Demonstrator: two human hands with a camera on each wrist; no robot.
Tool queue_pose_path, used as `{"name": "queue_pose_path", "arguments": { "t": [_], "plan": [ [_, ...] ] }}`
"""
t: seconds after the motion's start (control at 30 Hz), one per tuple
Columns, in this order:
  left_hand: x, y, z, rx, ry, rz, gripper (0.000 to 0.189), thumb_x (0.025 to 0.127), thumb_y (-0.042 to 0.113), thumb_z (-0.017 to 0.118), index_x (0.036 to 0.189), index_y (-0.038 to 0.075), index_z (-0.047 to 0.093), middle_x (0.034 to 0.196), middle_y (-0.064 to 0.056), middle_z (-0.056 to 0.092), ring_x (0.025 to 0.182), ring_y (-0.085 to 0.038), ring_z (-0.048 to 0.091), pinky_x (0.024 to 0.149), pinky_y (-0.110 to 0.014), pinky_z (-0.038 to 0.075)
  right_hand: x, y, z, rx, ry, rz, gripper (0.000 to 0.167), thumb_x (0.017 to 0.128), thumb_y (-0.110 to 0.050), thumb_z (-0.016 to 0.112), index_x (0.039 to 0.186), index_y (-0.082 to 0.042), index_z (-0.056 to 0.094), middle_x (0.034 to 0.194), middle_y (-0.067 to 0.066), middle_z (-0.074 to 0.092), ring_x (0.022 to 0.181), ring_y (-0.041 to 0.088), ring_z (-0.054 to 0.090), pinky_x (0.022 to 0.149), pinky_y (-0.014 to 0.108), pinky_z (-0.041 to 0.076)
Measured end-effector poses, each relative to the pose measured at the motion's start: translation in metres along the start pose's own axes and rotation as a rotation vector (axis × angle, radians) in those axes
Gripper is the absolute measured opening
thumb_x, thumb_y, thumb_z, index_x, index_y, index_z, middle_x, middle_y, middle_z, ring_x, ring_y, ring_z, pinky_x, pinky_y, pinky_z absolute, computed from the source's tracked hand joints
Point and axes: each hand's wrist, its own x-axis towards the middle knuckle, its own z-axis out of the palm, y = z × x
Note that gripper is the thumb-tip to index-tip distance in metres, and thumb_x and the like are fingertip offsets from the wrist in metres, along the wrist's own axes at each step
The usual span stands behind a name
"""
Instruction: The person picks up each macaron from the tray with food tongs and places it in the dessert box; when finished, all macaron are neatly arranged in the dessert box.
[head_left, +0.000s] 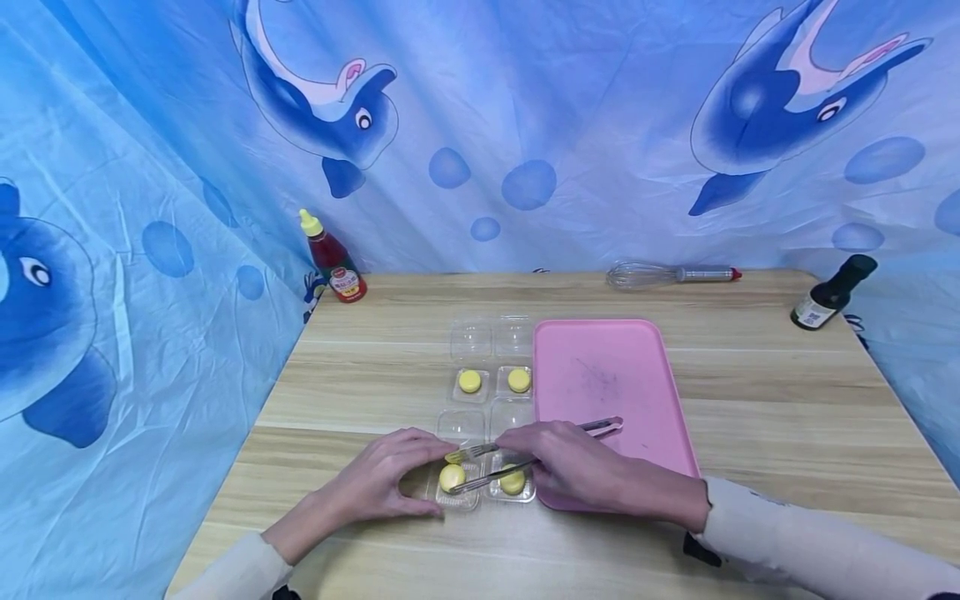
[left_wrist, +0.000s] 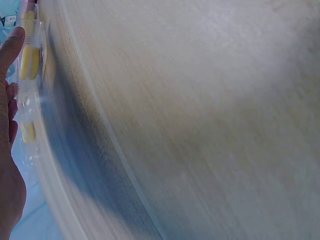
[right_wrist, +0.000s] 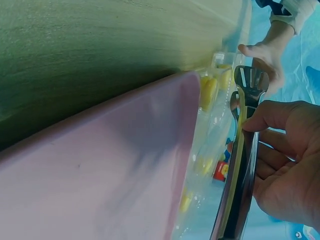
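Note:
My right hand holds metal tongs, whose spread tips reach over the front-left box. A yellow macaron sits there between the tips; whether they touch it I cannot tell. My left hand curves around the left side of that clear plastic box, thumb and fingers apart, at its edges. Beside it stands the front-right box with another yellow macaron, partly behind the tongs. Farther back, two more macarons, a left one and a right one, lie in open clear boxes.
A pink tray lies right of the boxes, under my right hand. At the back are a red sauce bottle on the left, a whisk, and a dark bottle on the right. A blue dolphin curtain hangs behind the table.

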Motion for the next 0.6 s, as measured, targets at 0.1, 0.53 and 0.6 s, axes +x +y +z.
{"name": "queue_pose_path", "arguments": {
  "t": [0.1,0.53,0.6],
  "plan": [
    [0.000,0.000,0.000,0.005,-0.001,0.000,0.083,0.076,0.053,0.093,0.141,0.010,0.067,0.138,0.001,0.070,0.124,-0.019,0.066,0.103,-0.042,0.059,-0.003,0.000,-0.006,-0.009,0.003,0.023,0.062,0.080,0.018,0.064,0.134,-0.011,0.073,0.125,0.002,0.076,0.107,0.017,0.074,0.089,0.029,0.062],
    [0.003,0.002,-0.001,0.017,0.029,0.047,0.087,0.075,0.051,0.094,0.145,0.008,0.065,0.143,0.002,0.067,0.127,-0.021,0.064,0.103,-0.043,0.058,-0.037,0.020,-0.058,-0.031,0.119,0.155,0.075,0.077,0.018,0.074,0.146,-0.010,0.064,0.142,0.008,0.068,0.059,-0.001,0.053,0.067,0.026,0.058],
    [0.003,0.001,-0.002,0.016,0.033,0.044,0.088,0.075,0.051,0.094,0.145,0.008,0.064,0.144,0.001,0.066,0.127,-0.022,0.064,0.104,-0.044,0.057,-0.046,0.027,-0.069,-0.024,0.159,0.194,0.076,0.076,0.020,0.073,0.146,-0.008,0.064,0.143,0.012,0.067,0.055,-0.003,0.045,0.058,0.023,0.054]
  ]
}}
